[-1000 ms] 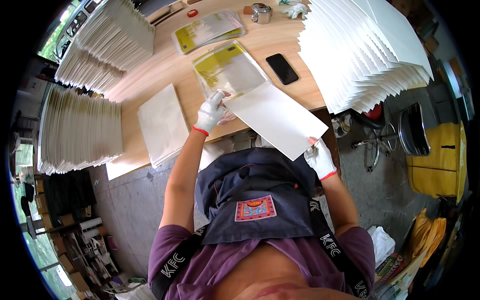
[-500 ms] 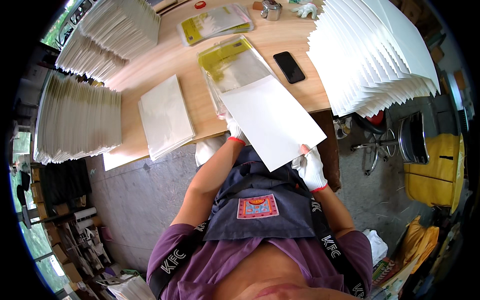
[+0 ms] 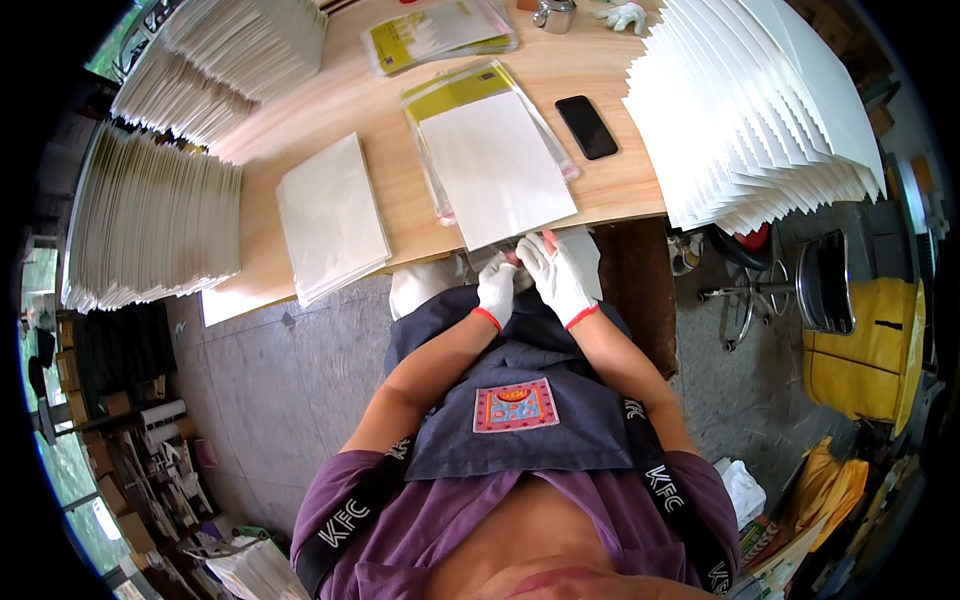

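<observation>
A white sheet (image 3: 500,165) lies over a small pile of clear plastic bags (image 3: 440,100) with olive-yellow print, its near edge at the table's front. My left hand (image 3: 497,288), in a white glove with bare fingertips, is closed just below that edge, pinching what looks like the clear bag's near end. Close beside it, my right hand (image 3: 557,278), gloved the same way, has its fingers drawn together by the sheet's near right corner. What those fingers hold is hidden. To the left lies a short stack of white sheets (image 3: 332,215).
Tall stacks of sheets (image 3: 155,215) stand at the left, with a fanned white stack (image 3: 750,120) at the right. A black phone (image 3: 587,127) lies right of the bags. Farther back are more printed bags (image 3: 440,35), a metal pot (image 3: 555,14) and a glove (image 3: 624,16).
The white sheet has moved up and left onto the bags and turned straighter. My right hand has let go of its corner and come over beside my left, which has shifted slightly right and nearer.
</observation>
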The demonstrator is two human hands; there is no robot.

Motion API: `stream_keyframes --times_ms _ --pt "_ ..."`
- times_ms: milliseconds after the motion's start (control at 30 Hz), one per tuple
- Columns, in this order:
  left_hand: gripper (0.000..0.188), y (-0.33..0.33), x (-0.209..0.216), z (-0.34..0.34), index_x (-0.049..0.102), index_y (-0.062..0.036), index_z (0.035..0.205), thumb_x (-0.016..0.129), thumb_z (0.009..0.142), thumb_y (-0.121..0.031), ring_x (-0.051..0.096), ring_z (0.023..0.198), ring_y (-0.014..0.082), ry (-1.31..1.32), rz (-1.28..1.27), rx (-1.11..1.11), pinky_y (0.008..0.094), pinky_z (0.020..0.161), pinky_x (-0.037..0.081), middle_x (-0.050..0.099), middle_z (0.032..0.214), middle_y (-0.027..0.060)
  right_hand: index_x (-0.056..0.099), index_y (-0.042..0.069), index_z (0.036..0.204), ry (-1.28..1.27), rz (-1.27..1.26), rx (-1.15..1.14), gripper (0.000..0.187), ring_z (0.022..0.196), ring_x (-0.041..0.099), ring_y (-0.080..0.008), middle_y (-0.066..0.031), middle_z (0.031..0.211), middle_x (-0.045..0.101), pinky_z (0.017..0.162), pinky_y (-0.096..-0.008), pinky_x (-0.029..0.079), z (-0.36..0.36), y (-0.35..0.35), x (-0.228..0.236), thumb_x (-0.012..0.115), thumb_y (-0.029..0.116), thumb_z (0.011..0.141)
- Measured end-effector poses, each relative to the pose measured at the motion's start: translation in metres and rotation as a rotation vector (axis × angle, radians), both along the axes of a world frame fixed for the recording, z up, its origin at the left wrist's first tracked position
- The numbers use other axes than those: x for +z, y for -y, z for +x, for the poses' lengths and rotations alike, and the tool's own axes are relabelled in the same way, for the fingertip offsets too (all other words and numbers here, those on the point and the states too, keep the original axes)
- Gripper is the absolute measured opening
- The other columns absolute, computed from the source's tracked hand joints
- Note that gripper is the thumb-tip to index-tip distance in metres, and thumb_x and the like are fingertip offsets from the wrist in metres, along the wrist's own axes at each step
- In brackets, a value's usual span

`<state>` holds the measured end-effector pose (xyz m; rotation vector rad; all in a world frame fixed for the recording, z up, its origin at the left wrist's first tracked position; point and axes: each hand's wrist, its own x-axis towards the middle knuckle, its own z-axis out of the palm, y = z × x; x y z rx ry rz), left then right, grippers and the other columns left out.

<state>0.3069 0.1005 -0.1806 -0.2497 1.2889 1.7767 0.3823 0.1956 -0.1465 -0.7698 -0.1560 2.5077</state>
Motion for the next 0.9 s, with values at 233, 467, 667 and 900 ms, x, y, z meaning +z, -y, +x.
stream_keyframes --times_ms 233,467,667,900 --pt "0.022 0.054 0.018 -0.036 0.054 -0.0057 0.110 0.050 0.092 -0.017 0.064 0.086 0.0214 0.033 -0.044 -0.104 0.0360 0.069 0.056 0.061 0.102 0.0102 0.055 0.007 0.115 0.431 0.942 0.766 0.026 0.058 0.058 -0.0112 -0.0055 0.075 0.063 0.051 -0.0248 0.048 -0.005 0.004 0.051 0.042 0.014 0.093" --pt "0.023 0.071 0.075 -0.073 0.061 0.0018 0.103 0.048 0.088 -0.010 0.067 0.076 0.0227 -0.293 -0.188 -0.293 0.0313 0.066 0.058 0.067 0.095 0.0112 0.048 0.013 0.100 0.759 2.362 0.813 0.019 0.062 0.065 -0.0285 -0.0098 0.070 0.065 0.052 -0.0443 0.049 -0.059 0.027 0.026 0.052 0.027 0.086" --pt "0.018 0.070 0.077 -0.078 0.060 0.0037 0.096 0.049 0.088 -0.009 0.067 0.075 0.0247 -0.259 -0.213 -0.216 0.0333 0.067 0.057 0.065 0.088 0.0150 0.049 0.010 0.098 0.639 2.533 0.782 0.018 0.061 0.065 -0.0261 -0.0118 0.067 0.064 0.052 -0.0408 0.051 -0.075 0.026 0.031 0.053 0.022 0.087" --pt "0.016 0.084 0.064 -0.075 0.059 -0.0003 0.094 0.051 0.092 -0.015 0.065 0.074 0.0176 -0.279 -0.188 -0.167 0.0281 0.065 0.055 0.067 0.091 0.0124 0.054 0.007 0.074 0.609 0.757 -0.191 0.014 0.050 0.046 -0.0114 -0.0001 0.065 0.051 0.046 -0.0249 0.040 0.035 -0.091 0.006 0.049 0.009 0.087"
